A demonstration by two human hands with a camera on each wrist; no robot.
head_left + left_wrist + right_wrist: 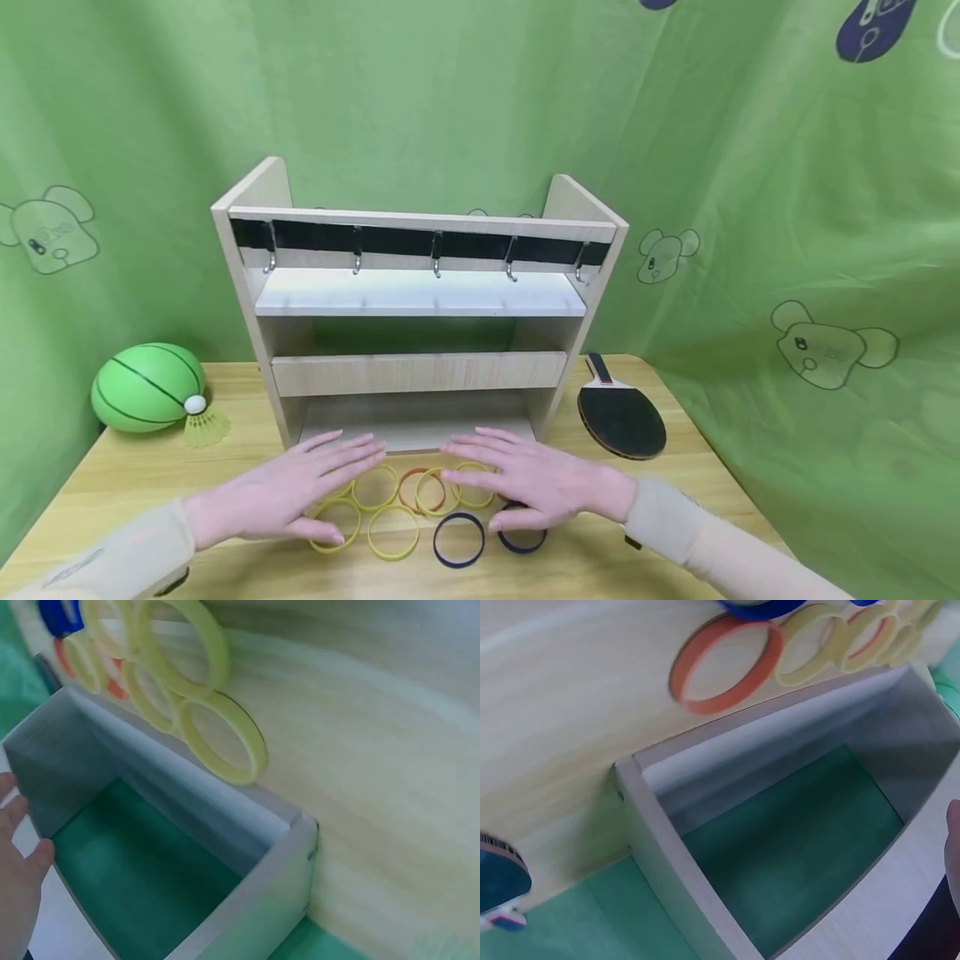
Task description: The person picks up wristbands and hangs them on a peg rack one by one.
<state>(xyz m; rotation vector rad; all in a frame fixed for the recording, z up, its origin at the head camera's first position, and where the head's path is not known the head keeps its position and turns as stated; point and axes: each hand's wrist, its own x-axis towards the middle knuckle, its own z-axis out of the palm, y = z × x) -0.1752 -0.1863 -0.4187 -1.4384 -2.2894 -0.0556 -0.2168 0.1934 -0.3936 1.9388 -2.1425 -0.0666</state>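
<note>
While nothing is gripped, both hands are held over the worktop (270, 571): L hand (292, 492) left of centre, R hand (536, 479) right of centre, fingers straight & slightly parted, thumbs apart from them. Contact w/ the rings below can't be told. Palms are turned down, prob. as a resting pose.

Under & btwn the hands, in front of the rack, several yellow rings (393, 557), two blue rings (459, 566) & an orange ring (401, 492) are laid flat, some overlapping; a second orange ring (681, 682) is shown by the R wrist view. Flat placing is presumably chosen so nothing rolls, & w/in easy reach.

Farther off, the pale rack (420, 372) is stood upright toward the worktop's back edge, approx. mid-length. Along its top rail, five metal hooks (357, 250) are spaced out on a black strip (315, 237), prob. so items can be hung separately.

By the back L corner, a green ball (142, 387) is set w/ a shuttlecock (201, 421) just beside it; near the R edge, toward the back corner, a bat (622, 417) is laid flat, handle pointed back.

Behind, a green curtain (420, 100) is hung, printed w/ mouse figures (821, 354). Tiny marks are seen on the prints, but no brand, label or wording can be read.
</note>
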